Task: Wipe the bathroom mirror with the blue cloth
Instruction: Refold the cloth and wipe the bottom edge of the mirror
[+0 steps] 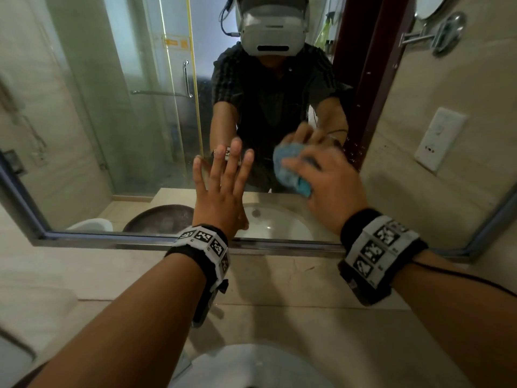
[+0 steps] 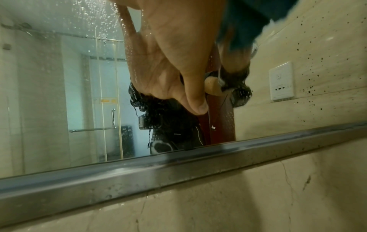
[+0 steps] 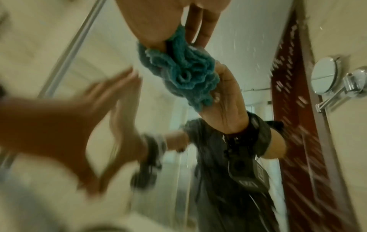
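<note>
The bathroom mirror fills the wall ahead, with water drops on its glass. My left hand lies flat on the glass with straight, spread fingers, just above the lower metal frame; its palm shows in the left wrist view. To its right, my right hand grips a bunched blue cloth and presses it to the glass near the mirror's right side. The right wrist view shows the crumpled cloth under my fingers, meeting its reflection. My left hand is blurred there.
A marble ledge runs under the mirror, with a white basin at the bottom. On the right wall are a white socket plate and a round chrome mirror on an arm. Something white lies at left.
</note>
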